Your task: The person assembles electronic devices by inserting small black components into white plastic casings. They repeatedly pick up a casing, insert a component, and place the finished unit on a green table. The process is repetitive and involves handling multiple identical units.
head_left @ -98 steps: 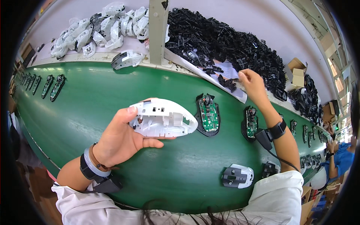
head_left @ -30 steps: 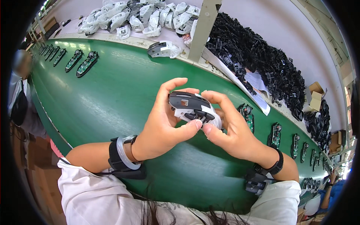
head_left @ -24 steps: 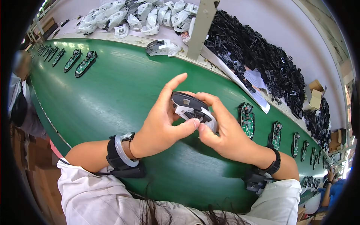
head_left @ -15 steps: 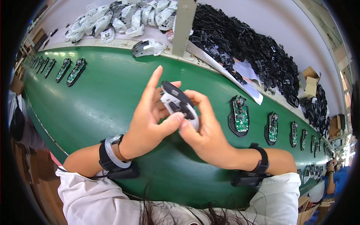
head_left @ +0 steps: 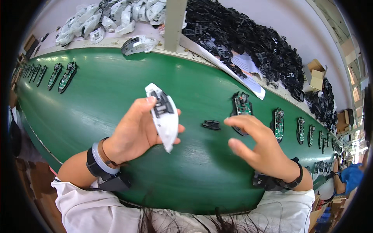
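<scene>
My left hand (head_left: 134, 130) grips a white computer mouse shell (head_left: 168, 126) with black plastic set into its side. The thumb presses on the black inset and the fingers curl behind the shell. My right hand (head_left: 260, 145) is apart from it, thumb and fingers spread, with nothing held. On the green table between the hands lies a small black plastic piece (head_left: 211, 124). Just beyond the right fingertips is a black mouse base (head_left: 243, 103) carrying a green circuit board; the fingers partly cover its lower end.
More mouse bases with boards (head_left: 278, 124) stretch in a row to the right, and others (head_left: 67, 77) lie at the left. On the back ledge sit a single mouse shell (head_left: 140, 44), piled white shells (head_left: 126, 17) and heaped black parts (head_left: 248, 42). A post (head_left: 175, 27) stands there. A co-worker (head_left: 347, 178) is far right.
My hands have parted. The left keeps the shell, now turned with its white tip downward; the right has let go and moved right. A small black piece now shows on the table.
</scene>
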`<control>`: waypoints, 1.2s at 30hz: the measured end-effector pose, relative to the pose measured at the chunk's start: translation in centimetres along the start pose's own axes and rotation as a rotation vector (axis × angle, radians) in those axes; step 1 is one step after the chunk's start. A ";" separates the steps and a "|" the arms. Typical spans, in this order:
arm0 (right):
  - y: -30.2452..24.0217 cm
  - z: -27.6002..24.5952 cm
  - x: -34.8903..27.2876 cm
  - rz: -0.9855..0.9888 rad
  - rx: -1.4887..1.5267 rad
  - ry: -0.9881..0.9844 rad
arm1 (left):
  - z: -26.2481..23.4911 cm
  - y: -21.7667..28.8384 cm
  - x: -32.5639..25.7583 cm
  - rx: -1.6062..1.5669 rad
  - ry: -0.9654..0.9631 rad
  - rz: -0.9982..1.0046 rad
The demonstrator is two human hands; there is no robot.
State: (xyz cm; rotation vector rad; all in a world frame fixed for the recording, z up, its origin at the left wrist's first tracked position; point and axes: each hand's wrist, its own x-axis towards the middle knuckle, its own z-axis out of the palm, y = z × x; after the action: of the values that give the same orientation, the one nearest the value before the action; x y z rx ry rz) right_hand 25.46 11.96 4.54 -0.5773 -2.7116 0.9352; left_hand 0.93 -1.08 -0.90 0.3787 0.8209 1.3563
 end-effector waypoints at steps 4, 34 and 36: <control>3.6 -0.4 0.2 -0.185 -0.296 0.186 | 0.0 0.1 0.2 0.040 -0.068 -0.041; 24.3 -9.1 1.8 0.386 -0.085 0.470 | 1.4 0.4 -0.4 0.105 0.041 0.065; 22.2 -9.2 1.2 0.497 -0.288 0.583 | 1.3 0.2 -0.2 0.109 0.000 0.069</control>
State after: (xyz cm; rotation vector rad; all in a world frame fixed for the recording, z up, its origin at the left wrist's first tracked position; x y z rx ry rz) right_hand 33.90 33.47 -2.24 -1.3778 -2.2038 0.3608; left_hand 1.72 -0.97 0.24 0.4961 0.8910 1.3790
